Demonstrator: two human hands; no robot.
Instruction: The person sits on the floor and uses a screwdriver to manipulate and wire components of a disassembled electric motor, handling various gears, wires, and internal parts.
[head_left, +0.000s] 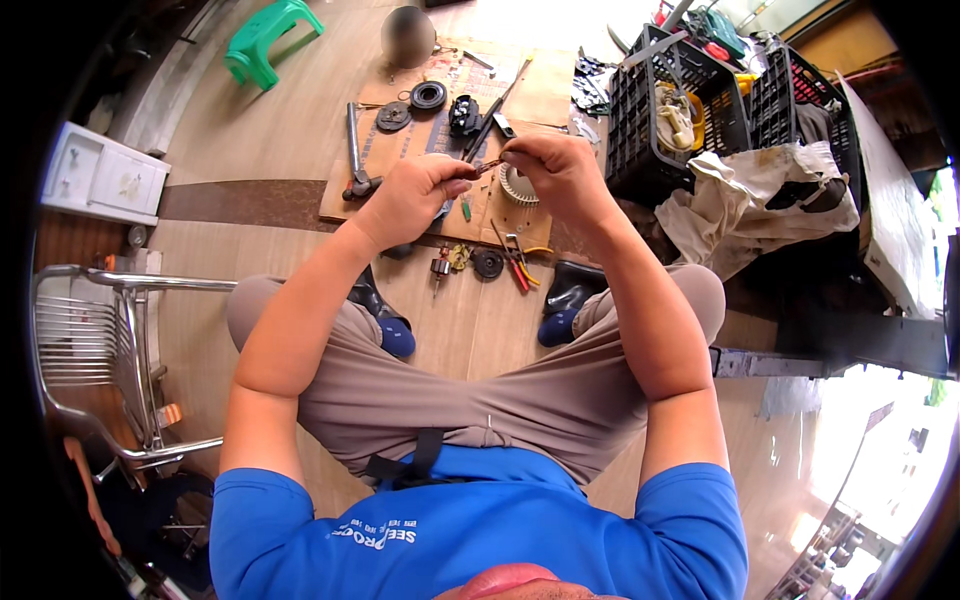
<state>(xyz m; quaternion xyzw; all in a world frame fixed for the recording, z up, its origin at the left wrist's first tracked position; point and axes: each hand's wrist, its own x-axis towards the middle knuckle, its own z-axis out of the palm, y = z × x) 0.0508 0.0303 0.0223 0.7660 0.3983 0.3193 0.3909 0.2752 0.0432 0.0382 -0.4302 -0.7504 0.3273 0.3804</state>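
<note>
Left hand and right hand pinch a small, thin part.
Each grip closes on one end; both forearms reach forward, hands angled inward above the cardboard.

Left hand, right hand: 2 pinches

The chair is glossy metal — the stool smooth plastic.

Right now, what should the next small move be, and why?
Perhaps steady the small thin part with the left hand and gently turn it with the right hand: both appear to pinch its ends above the cardboard sheet.
</note>
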